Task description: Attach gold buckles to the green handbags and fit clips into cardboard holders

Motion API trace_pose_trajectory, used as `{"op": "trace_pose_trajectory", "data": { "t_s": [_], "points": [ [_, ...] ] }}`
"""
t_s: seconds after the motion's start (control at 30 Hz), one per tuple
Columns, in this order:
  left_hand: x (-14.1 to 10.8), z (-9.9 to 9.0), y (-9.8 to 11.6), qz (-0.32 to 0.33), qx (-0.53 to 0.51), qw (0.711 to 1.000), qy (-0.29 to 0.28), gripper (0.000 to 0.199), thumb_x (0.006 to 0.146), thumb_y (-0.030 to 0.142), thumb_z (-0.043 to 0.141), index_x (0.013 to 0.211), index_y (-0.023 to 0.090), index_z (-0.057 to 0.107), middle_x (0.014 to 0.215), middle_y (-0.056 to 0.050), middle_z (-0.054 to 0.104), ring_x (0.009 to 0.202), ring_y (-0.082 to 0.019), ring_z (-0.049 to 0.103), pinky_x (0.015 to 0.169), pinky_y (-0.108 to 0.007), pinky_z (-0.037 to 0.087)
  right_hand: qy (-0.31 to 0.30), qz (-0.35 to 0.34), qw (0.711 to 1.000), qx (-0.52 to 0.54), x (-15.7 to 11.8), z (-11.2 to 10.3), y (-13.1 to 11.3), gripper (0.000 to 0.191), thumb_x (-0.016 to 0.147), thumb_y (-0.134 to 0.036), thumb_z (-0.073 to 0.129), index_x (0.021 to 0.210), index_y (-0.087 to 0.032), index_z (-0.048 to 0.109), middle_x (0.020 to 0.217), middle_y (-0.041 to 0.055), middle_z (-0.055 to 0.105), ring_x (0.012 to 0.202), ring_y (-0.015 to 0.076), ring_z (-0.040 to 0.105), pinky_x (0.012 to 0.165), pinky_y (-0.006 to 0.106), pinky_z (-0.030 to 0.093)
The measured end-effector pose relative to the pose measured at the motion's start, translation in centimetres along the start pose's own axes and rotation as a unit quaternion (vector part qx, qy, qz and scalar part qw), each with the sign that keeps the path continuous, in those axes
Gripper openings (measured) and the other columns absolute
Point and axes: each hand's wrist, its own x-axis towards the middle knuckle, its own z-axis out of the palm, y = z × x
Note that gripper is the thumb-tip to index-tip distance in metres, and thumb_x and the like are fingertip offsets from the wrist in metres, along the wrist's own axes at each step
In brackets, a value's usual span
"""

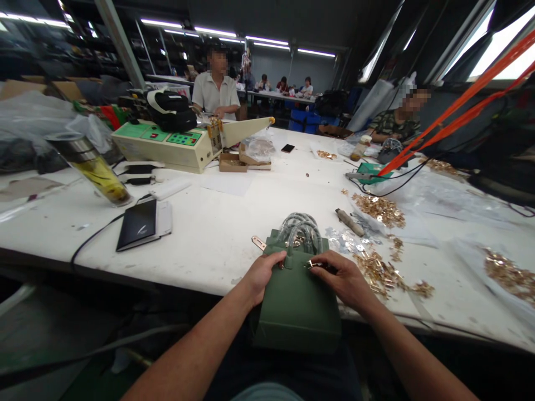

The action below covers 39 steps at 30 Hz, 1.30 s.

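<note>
Green handbag point(298, 303), lower centre, looks stiff, best side-held: my left hand point(264, 276) grips it, right hand point(345, 279) pinches hardware point(308, 264).

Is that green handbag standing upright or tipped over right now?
Tipped: the green handbag lies slanted, its handles over the white table and its base toward the camera; the left hand grips its side.

Green bag point(301, 303): 1 | own hands point(262, 277): 2 | tumbler point(100, 175): 1 | black notebook point(137, 223): 1 | phone point(288, 148): 1 | cream machine point(161, 146): 1 | nearer co-workers point(214, 96): 2 | gold fittings point(378, 210): uncountable
</note>
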Motion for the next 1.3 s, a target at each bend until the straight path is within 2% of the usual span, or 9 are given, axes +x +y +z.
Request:
{"op": "trace_pose_trajectory", "data": {
  "t_s": [0.17,0.33,0.47,0.6,0.87,1.07,1.17,1.3],
  "points": [
    [0.0,0.0,-0.1,0.015,-0.005,1.0,-0.001,0.024,0.08,0.033,0.073,0.09,0.012,0.072,0.085,-0.015,0.076,0.071,-0.029,0.073,0.075,-0.043,0.06,-0.005,0.006,1.0,-0.016,0.0,0.3,0.2,0.017,0.093,-0.038,0.066,0.1,-0.026,0.075,0.095,0.0032,0.072,0.087,0.0228,0.066,0.08,0.035,0.051],
    [-0.1,0.0,-0.1,0.02,-0.008,1.0,-0.01,0.026,0.079,0.033,0.075,0.093,0.012,0.073,0.083,-0.015,0.076,0.07,-0.029,0.073,0.075,-0.043,0.06,-0.014,-0.035,0.996,-0.086,0.4,0.6,0.0,0.017,0.096,-0.036,0.061,0.102,-0.027,0.074,0.093,0.0035,0.071,0.088,0.0232,0.065,0.08,0.036,0.05],
    [-0.2,0.0,-0.1,0.021,-0.009,1.0,-0.005,0.029,0.079,0.032,0.074,0.099,0.012,0.074,0.087,-0.015,0.077,0.071,-0.029,0.074,0.074,-0.044,0.06,-0.045,-0.067,0.987,-0.135,0.9,0.2,-0.3,0.017,0.097,-0.032,0.059,0.104,-0.025,0.072,0.094,0.0042,0.07,0.086,0.0228,0.065,0.077,0.035,0.049],
    [0.0,-0.1,-0.2,0.018,-0.007,1.0,-0.009,0.028,0.081,0.032,0.072,0.099,0.011,0.074,0.086,-0.015,0.077,0.071,-0.029,0.073,0.074,-0.044,0.059,-0.074,-0.092,0.982,-0.15,1.3,-0.4,-0.2,0.017,0.094,-0.026,0.059,0.106,-0.024,0.071,0.095,0.0046,0.07,0.085,0.0219,0.065,0.075,0.033,0.049],
    [0.2,-0.2,-0.2,0.014,-0.007,1.0,-0.005,0.029,0.08,0.031,0.072,0.101,0.012,0.074,0.087,-0.014,0.077,0.071,-0.029,0.073,0.074,-0.042,0.059,-0.085,-0.123,0.965,-0.217,2.1,-0.1,-0.2,0.016,0.087,-0.019,0.06,0.098,-0.023,0.071,0.087,0.0039,0.069,0.077,0.0201,0.064,0.068,0.029,0.047],
    [0.2,0.1,0.4,-0.006,-0.006,1.0,0.026,0.017,0.078,0.031,0.071,0.081,0.014,0.071,0.076,-0.012,0.075,0.061,-0.025,0.07,0.066,-0.038,0.058,-0.05,-0.114,0.966,-0.228,2.1,0.9,0.9,0.015,0.085,-0.02,0.062,0.095,-0.022,0.072,0.085,0.0036,0.07,0.074,0.0199,0.065,0.068,0.029,0.047],
    [0.2,0.3,0.5,-0.015,-0.005,0.999,0.029,0.016,0.078,0.03,0.07,0.078,0.014,0.07,0.073,-0.012,0.074,0.059,-0.024,0.068,0.065,-0.038,0.058,-0.057,-0.12,0.963,-0.234,1.9,0.9,1.0,0.015,0.091,-0.021,0.06,0.099,-0.022,0.072,0.087,0.0047,0.07,0.076,0.0205,0.065,0.07,0.03,0.047],
    [0.1,0.3,0.5,-0.047,-0.02,0.999,0.01,0.024,0.081,0.034,0.066,0.09,0.012,0.073,0.076,-0.013,0.075,0.063,-0.027,0.071,0.069,-0.04,0.059,-0.106,-0.153,0.953,-0.24,1.7,0.4,0.6,0.021,0.099,-0.024,0.053,0.105,-0.023,0.074,0.088,0.0068,0.07,0.079,0.0222,0.065,0.07,0.031,0.048]
  ]
}}
